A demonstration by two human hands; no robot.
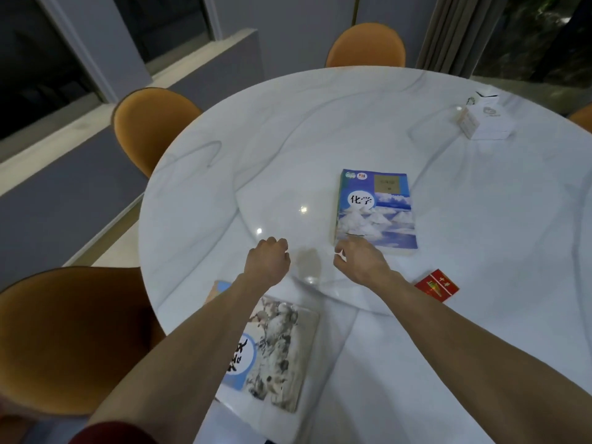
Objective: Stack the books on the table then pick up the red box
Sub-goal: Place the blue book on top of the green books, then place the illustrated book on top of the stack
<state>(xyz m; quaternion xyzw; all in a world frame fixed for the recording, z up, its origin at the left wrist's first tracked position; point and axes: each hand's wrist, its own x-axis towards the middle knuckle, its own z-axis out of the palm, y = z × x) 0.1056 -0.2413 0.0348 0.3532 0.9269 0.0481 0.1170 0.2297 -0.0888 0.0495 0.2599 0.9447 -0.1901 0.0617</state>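
A blue book [378, 209] with clouds and white mounds on its cover lies flat on the raised round centre of the white marble table [320, 123]. A second book [278, 350], beige with an ink painting, lies near the table's front edge, partly under my left forearm. The small red box [437, 285] rests to the right of my right wrist. My left hand [267, 259] hovers over the table with its fingers curled and nothing in it. My right hand [358, 259] reaches to the blue book's near left corner, fingers touching its edge; a grip is not clear.
Orange chairs stand around the table at the left [150, 123], the near left [64, 334] and the far side [366, 46]. A white tissue box [490, 120] with a small carton leaning on it sits at the far right. A window and curtain are behind.
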